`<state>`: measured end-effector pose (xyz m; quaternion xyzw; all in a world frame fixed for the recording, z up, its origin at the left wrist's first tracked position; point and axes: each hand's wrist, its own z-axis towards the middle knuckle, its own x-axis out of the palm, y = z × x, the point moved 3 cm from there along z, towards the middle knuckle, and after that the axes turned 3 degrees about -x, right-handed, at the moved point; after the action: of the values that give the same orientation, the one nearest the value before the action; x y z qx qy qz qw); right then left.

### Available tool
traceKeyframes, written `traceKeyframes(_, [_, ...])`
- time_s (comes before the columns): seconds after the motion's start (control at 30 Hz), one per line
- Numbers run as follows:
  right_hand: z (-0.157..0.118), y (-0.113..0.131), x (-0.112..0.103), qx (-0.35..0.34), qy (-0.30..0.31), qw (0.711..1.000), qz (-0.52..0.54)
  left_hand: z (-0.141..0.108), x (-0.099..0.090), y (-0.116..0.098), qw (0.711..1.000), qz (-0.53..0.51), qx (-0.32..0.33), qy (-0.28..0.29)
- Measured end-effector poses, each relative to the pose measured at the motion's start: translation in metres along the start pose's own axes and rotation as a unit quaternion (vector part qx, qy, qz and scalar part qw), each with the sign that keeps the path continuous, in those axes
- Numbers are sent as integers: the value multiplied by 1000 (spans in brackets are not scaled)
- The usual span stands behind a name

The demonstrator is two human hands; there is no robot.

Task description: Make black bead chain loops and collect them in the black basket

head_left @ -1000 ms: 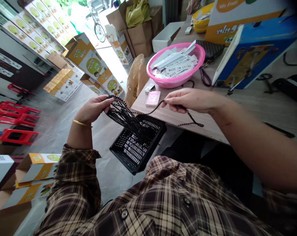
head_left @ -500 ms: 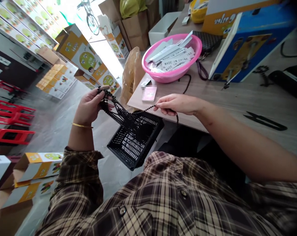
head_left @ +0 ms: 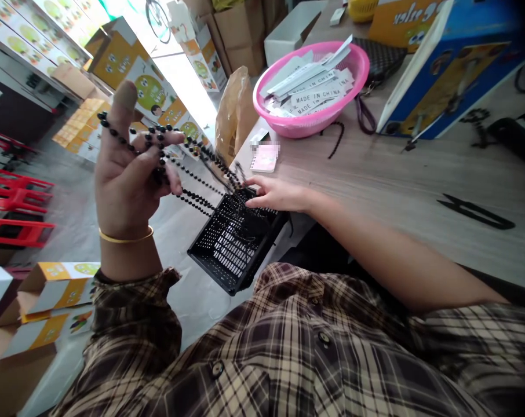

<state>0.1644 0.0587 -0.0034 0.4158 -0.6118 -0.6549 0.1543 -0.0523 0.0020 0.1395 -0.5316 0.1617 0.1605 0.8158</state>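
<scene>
My left hand (head_left: 130,168) is raised over the floor with strands of black beads (head_left: 197,168) looped over and between its fingers, gripping them. From there the strands slope down into a black slatted plastic basket (head_left: 228,249) beside the table edge. At the basket's upper end is my right hand (head_left: 277,194), its thumb and forefinger stretched and apart. Its fingertips are next to the hanging strands; whether they touch them I cannot tell.
On the wooden table (head_left: 375,179) are a pink basket (head_left: 310,121) of "MADE IN CHINA" strips, a small pink notepad (head_left: 265,157), black thread snips (head_left: 475,211) and a blue machine (head_left: 454,75). Cartons (head_left: 152,92) and red stools (head_left: 19,231) stand on the floor at left.
My left hand has risen left and nearer, drawing the bead strands up and spreading them. My right hand has let go of the single strand and moved left toward the bunch.
</scene>
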Motion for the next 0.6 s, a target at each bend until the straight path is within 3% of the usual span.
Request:
traceKeyframes(0.07, [13, -1, 17, -25, 30, 998, -58, 3, 1, 4, 1000, -6, 10, -17])
traceKeyframes(0.17, [34, -13, 42, 9, 79, 987, -140, 2, 2, 1, 999, -13, 35, -36])
traceKeyframes(0.27, [55, -20, 46, 44, 49, 983, -169, -3, -11, 1, 997, -7, 51, -65])
traceKeyframes(0.33, [63, -8, 35, 19, 13, 989, -148, -8, -28, 15, 996, 12, 16, -86])
traceKeyframes(0.4, [61, 20, 15, -25, -23, 993, -114, -15, -47, 44, 992, 39, -77, -90])
traceKeyframes(0.47, [49, 56, -7, -52, -51, 994, -79, -27, -61, 86, 973, 91, -208, -51])
traceKeyframes(0.53, [33, 93, -28, -58, -69, 995, -52, -47, -63, 134, 928, 161, -335, 16])
traceKeyframes(0.6, [19, 123, -48, -100, -88, 991, -18, -72, -55, 176, 882, 219, -413, 64])
